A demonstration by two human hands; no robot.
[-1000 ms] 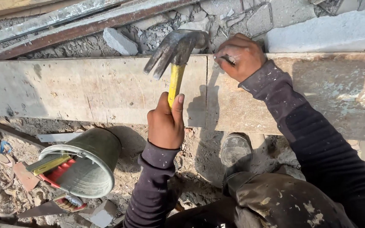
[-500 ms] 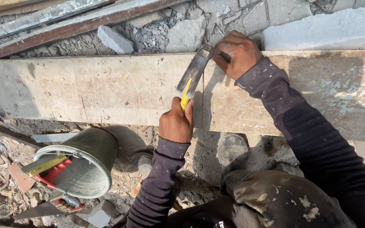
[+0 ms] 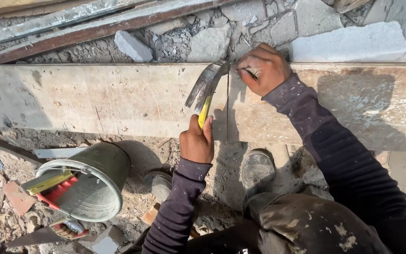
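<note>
Metal bucket low left, tools inside. Left hand — fingers wrapped on yellow hammer handle, long axis up-right, head touching plank top edge. Right hand just beside head — fingers pinched on small nail-like piece, too small to confirm.

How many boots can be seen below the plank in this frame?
2. One boot stands on the rubble right of the left hand, which grips the hammer. The other boot is only partly visible beside the metal bucket, mostly hidden by the left sleeve.
</note>
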